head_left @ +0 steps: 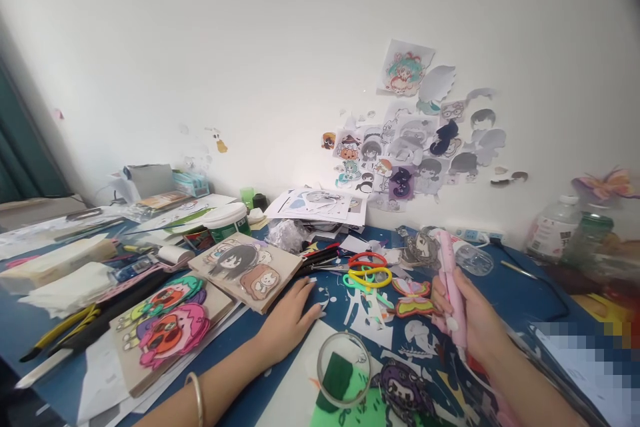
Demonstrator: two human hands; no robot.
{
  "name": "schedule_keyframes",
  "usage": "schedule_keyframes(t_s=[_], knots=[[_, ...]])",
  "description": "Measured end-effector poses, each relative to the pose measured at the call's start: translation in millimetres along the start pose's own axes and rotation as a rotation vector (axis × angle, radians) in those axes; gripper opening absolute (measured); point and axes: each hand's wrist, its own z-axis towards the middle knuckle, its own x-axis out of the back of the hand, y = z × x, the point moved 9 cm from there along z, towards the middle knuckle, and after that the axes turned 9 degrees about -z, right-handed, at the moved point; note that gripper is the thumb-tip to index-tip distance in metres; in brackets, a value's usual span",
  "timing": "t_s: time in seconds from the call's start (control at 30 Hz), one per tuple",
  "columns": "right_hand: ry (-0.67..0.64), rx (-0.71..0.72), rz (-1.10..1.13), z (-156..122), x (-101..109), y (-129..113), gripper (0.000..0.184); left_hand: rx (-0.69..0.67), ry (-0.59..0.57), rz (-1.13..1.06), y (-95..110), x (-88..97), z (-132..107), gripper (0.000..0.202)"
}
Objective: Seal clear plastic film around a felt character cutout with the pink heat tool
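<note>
My left hand [293,319] lies flat on the blue table [520,293], fingers stretched out, holding nothing. Its fingertips rest next to a wooden board with cartoon character cut-outs [245,268]. A bracelet [197,395] circles that wrist. My right hand [475,320] is closed around a pink pen-like tool [453,283], held upright above paper scraps. A clear tape roll [344,368] sits between my hands on green paper [350,400]. Scissors with red, yellow and green handles [369,271] lie just beyond.
A second board with pink and green cartoon figures [167,327] lies at the left. A green-and-white tub [227,220], stacked papers [320,205], yellow-handled pliers [65,327] and bottles [555,227] crowd the table. Cartoon stickers [415,147] cover the wall.
</note>
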Motion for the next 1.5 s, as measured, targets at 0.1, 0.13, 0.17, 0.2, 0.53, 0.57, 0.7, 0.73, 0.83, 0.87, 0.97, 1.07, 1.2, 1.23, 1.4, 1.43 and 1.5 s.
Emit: schedule_keyframes(t_s=[0.1, 0.13, 0.17, 0.2, 0.53, 0.57, 0.7, 0.73, 0.83, 0.87, 0.97, 1.07, 1.2, 1.23, 1.4, 1.43, 1.5], knots=[[-0.002, -0.015, -0.014, 0.2, -0.2, 1.3, 0.043, 0.050, 0.009, 0.005, -6.9, -5.6, 0.6, 0.076], [-0.003, -0.017, -0.018, 0.3, -0.6, 1.5, 0.044, 0.031, -0.013, 0.000, -4.7, -8.7, 2.6, 0.078], [-0.001, -0.015, -0.020, 0.4, -1.0, 1.2, 0.044, -0.005, -0.046, -0.012, -0.1, -12.1, 5.2, 0.078], [0.001, -0.012, -0.018, 0.3, -1.5, 0.7, 0.043, -0.049, -0.084, -0.029, 6.0, -15.0, 8.0, 0.074], [0.015, 0.004, -0.003, -1.2, -2.8, -2.1, 0.042, 0.001, -0.015, 0.025, 0.3, 3.7, -50.4, 0.061], [0.010, 0.006, -0.006, -1.2, -2.7, -2.0, 0.042, 0.027, -0.016, 0.079, -5.2, 5.9, -63.4, 0.064], [-0.002, -0.007, -0.032, -1.4, -1.1, 0.6, 0.044, 0.132, -0.110, 0.193, -24.1, 7.1, -96.8, 0.072], [-0.007, -0.011, -0.034, -1.4, -1.1, 1.2, 0.044, 0.156, -0.115, 0.206, -28.6, 6.8, -99.3, 0.073], [-0.020, -0.021, -0.034, -1.5, -2.8, 1.9, 0.045, 0.185, -0.048, 0.251, -41.2, 5.3, -95.3, 0.078], [-0.020, -0.022, -0.033, -1.6, -3.3, 1.6, 0.045, 0.180, -0.015, 0.263, -44.4, 4.3, -91.6, 0.079], [-0.006, -0.015, -0.031, -2.4, -4.1, -0.1, 0.043, 0.122, 0.020, 0.256, -46.2, -2.2, -77.1, 0.074], [0.006, 0.000, -0.031, -3.6, -4.6, -1.7, 0.041, 0.030, -0.017, 0.215, -32.1, -6.3, -61.1, 0.066], [0.000, 0.006, -0.030, -4.2, -6.4, -1.5, 0.040, -0.014, -0.118, 0.100, -7.0, -11.1, -38.0, 0.066], [0.002, 0.005, -0.036, -4.1, -6.5, -1.2, 0.041, -0.029, -0.136, 0.079, -0.1, -12.8, -31.4, 0.066], [0.027, 0.010, -0.048, -3.0, -4.3, -1.1, 0.041, -0.122, -0.203, 0.019, 34.3, -27.0, 5.8, 0.067], [0.027, 0.010, -0.046, -2.8, -4.1, -0.9, 0.041, -0.136, -0.215, 0.007, 40.4, -29.5, 12.9, 0.067], [0.033, 0.009, -0.037, -2.3, -3.4, -0.7, 0.040, -0.144, -0.220, -0.013, 48.4, -30.8, 24.5, 0.065]])
